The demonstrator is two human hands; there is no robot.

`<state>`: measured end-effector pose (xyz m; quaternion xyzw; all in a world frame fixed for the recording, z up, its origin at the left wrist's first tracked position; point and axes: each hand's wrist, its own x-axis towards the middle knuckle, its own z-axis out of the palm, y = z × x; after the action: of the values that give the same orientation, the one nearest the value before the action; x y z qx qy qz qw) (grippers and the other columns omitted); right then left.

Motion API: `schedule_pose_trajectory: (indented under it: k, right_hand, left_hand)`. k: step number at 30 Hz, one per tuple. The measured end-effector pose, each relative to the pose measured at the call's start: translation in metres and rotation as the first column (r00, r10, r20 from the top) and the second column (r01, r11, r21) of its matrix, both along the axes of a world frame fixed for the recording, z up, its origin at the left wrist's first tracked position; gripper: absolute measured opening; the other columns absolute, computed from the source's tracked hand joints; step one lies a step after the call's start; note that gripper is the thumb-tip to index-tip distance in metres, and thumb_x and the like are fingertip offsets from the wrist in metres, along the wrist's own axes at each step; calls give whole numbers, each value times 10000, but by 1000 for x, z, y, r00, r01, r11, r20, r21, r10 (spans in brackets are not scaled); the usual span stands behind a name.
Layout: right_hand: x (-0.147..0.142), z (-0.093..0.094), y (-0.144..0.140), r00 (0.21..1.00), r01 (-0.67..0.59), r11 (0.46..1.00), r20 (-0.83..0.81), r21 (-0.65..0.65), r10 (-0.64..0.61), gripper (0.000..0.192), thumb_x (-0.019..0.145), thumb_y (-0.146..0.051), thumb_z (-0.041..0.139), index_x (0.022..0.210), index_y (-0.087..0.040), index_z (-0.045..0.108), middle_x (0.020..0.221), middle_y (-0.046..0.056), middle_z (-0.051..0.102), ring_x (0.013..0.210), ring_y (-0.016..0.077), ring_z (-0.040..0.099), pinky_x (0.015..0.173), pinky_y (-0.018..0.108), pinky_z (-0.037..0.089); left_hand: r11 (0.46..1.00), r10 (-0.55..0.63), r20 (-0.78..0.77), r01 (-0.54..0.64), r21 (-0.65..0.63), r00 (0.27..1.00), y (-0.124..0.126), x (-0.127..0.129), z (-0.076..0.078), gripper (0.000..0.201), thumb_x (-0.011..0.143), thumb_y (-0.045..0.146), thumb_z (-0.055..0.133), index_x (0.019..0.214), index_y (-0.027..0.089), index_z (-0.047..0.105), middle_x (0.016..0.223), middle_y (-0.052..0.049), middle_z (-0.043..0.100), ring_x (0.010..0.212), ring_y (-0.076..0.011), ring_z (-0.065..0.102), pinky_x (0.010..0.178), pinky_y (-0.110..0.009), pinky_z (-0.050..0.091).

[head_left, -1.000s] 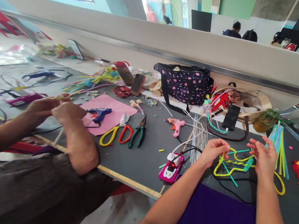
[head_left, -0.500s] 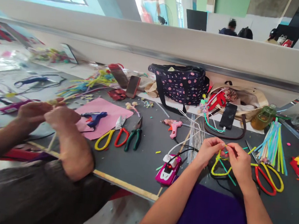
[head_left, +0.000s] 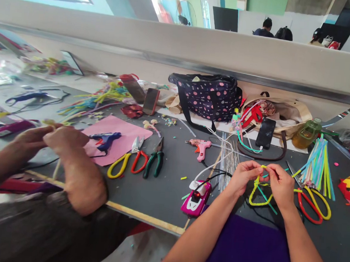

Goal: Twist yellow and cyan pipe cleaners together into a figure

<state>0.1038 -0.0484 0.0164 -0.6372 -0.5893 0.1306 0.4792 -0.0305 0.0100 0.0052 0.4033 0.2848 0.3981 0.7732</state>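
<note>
While both your hands meet above the desk [head_left: 165,195], a purple cloth [head_left: 247,249] shows nearest you, between your forearms. Your left hand [head_left: 244,179] and right hand [head_left: 281,186] are each closed, thumb against finger, on the top strand of a yellow fuzzy loop [head_left: 257,204]. That loop is between your hands, its open body reaching from the pinch back toward you. Neither hand is clearly nearer: the fingertips almost touch, and the held strand runs crosswise from one to the other. Your right hand covers part of the loop, so you can't read its full long axis here; a short yellow length shows past that hand, perhaps the same piece. A green stem [head_left: 273,208] slants under the loop, its near end pointing rightward.

Just beside your right hand lie scissors [head_left: 301,188], with blades pointing away from you. To your left sits a pink power strip [head_left: 196,201]; beyond it rest a bundle of thin wires [head_left: 228,163] and a pink glue gun [head_left: 202,147]. Farther off, you have fuzzy stems [head_left: 317,166] at right, then a phone [head_left: 265,133], a bottle [head_left: 306,133] and a spotted bag [head_left: 210,97].
</note>
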Motion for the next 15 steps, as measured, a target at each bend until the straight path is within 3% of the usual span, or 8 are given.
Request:
schedule_pose_trajectory:
  k: [9,15]
  right_hand:
    - [2,-15,4,998,36,994,52,100,-41,221,925,-317,501,897,-224,700,847,40,730,588,141,670,571,240,513]
    - [2,-17,5,980,5,984,197,177,-41,265,947,-310,459,929,-213,705,881,66,736,791,179,697,727,279,534]
  left_hand:
    - [994,-58,48,62,-85,997,1,0,0,351,590,357,838,721,113,622,626,-14,636,524,-123,619,530,-215,423]
    - [996,56,-90,-49,77,994,-1,3,3,330,674,420,758,714,127,613,600,1,611,501,-108,605,481,-189,349]
